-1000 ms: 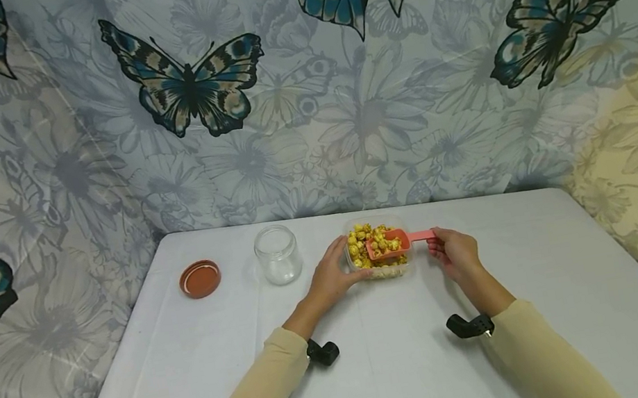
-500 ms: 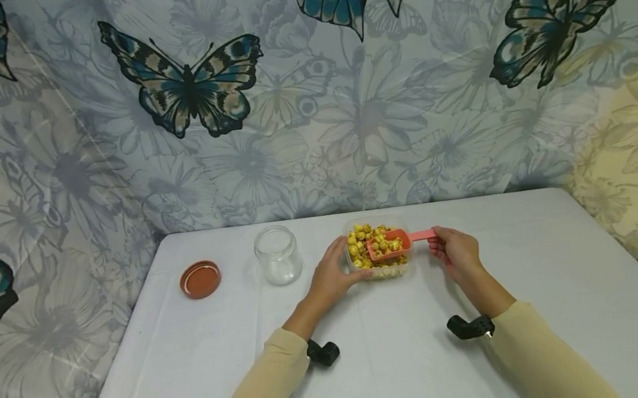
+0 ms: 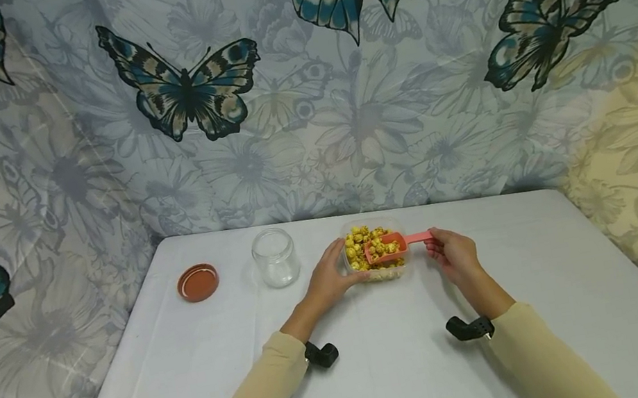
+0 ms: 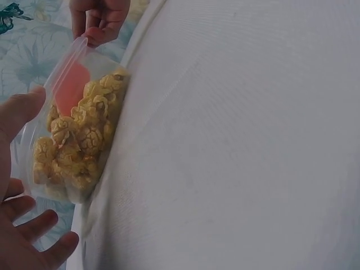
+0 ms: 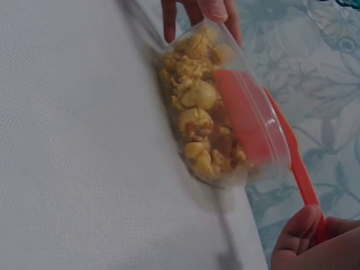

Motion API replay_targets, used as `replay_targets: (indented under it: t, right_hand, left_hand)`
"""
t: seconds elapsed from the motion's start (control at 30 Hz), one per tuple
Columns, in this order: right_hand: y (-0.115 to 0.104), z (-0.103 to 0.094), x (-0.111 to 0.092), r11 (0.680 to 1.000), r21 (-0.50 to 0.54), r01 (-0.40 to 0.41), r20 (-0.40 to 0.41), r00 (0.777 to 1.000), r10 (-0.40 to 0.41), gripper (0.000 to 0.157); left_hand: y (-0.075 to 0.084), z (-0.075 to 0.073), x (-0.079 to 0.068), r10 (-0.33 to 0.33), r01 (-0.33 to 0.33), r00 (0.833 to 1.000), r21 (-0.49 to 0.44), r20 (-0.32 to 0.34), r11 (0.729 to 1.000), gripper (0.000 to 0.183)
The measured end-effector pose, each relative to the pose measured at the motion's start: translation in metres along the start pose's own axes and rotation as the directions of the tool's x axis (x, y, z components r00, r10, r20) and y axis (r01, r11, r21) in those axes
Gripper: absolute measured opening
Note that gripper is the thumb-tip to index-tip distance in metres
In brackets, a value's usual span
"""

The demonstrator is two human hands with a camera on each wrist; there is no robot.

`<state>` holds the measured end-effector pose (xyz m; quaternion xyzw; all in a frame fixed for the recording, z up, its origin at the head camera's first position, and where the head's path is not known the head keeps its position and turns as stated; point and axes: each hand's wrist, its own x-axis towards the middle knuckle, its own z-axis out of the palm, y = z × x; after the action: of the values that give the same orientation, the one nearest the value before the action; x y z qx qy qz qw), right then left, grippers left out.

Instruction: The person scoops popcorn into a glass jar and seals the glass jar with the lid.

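Beneath a butterfly-patterned backdrop, near the far edge of the white surface, the right hand pinches a red scoop whose long axis runs leftward into a clear tub clasped by the left hand, nearer the glass jar.

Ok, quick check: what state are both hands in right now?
Left hand: holding the clear container at its left side.
Right hand: closed, pinching the red scoop by its handle.

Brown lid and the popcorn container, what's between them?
The head view shows an open clear jar, then the left hand, which holds the container.
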<state>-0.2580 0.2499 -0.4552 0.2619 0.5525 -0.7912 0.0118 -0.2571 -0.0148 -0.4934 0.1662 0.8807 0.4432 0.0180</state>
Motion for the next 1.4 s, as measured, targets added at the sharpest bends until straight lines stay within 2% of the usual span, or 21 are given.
replay_targets:
  t: [0.17, 0.37, 0.57, 0.8, 0.93, 1.2, 1.27, 1.4]
  right_hand:
    - [-0.003, -0.001, -0.004, 0.997, 0.070, 0.017, 0.053, 0.998, -0.021, 0.019]
    - [-0.006, 0.000, -0.007, 0.999, 0.032, 0.004, 0.050, 0.999, -0.006, 0.030]
    - [-0.007, 0.000, -0.009, 0.998, 0.060, -0.009, 0.051, 0.999, 0.006, 0.036]
    - [-0.009, 0.000, -0.011, 0.999, 0.046, 0.001, 0.077, 0.997, -0.004, 0.041]
    - [-0.010, 0.001, -0.013, 0.998, 0.068, 0.009, 0.094, 0.995, -0.016, 0.035]
    - [-0.015, 0.006, -0.015, 0.995, 0.100, 0.005, 0.104, 0.994, -0.015, 0.013]
    - [-0.016, 0.007, -0.016, 0.995, 0.097, 0.003, 0.112, 0.994, -0.014, 0.015]
    - [-0.018, 0.010, -0.017, 0.996, 0.091, 0.005, 0.120, 0.993, -0.015, 0.030]
  left_hand:
    - [-0.002, 0.000, 0.000, 0.015, -0.015, 1.000, 0.005, -0.001, 1.000, 0.094]
    - [-0.003, -0.001, -0.002, 0.006, -0.006, 1.000, -0.001, -0.026, 1.000, 0.089]
    - [-0.003, -0.003, -0.005, 0.012, -0.012, 0.999, 0.001, -0.037, 1.000, 0.085]
    - [-0.002, -0.007, -0.008, 0.025, -0.025, 0.999, 0.011, -0.043, 1.000, 0.081]
    - [-0.001, -0.010, -0.009, 0.026, -0.025, 0.999, 0.014, -0.030, 1.000, 0.078]
    - [0.003, -0.019, -0.010, 0.029, -0.028, 0.999, 0.036, -0.019, 0.999, 0.079]
    - [0.004, -0.022, -0.010, 0.033, -0.033, 0.999, 0.041, -0.012, 0.999, 0.079]
    - [0.006, -0.026, -0.010, 0.042, -0.042, 0.999, 0.047, 0.006, 0.998, 0.080]
